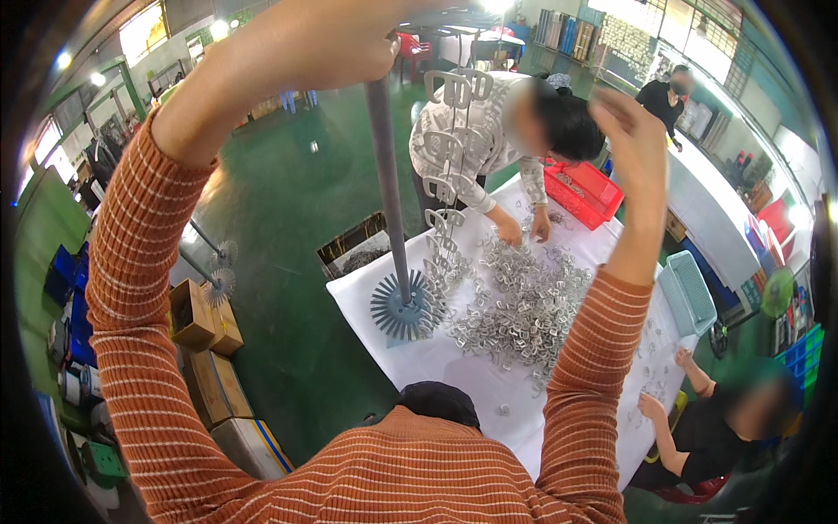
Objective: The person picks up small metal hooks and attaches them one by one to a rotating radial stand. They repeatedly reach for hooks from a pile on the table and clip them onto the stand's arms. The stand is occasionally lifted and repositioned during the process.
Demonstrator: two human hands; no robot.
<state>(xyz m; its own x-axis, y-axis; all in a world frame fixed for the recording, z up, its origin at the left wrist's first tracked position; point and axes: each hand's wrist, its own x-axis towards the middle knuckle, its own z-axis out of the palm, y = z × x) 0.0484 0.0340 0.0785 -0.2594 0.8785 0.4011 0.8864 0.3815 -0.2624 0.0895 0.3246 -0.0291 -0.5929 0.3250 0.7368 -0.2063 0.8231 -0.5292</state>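
My left hand (336, 44) is raised at the top edge, in front of the upper part of a grey pole (387, 175). Its fingers are curled closed, but what they hold is hidden. The pole rises from a round, slotted grey-blue base (401, 307) on the white-covered table. Beside the pole, metal buckle-like loops (447, 144) hang one below another in vertical strings. My right hand (633, 140) is lifted on the other side of these strings, its fingers apart and nothing visible in them. Below spreads a heap of loose silver metal buckles (524, 306).
A person in a pale patterned top (476, 131) bends over the heap, both hands at its far edge. Near a red bin (585, 194) and a teal basket (687, 293), another person in black (698, 445) works at the table's right side. Cardboard boxes (218, 384) stand on the left floor.
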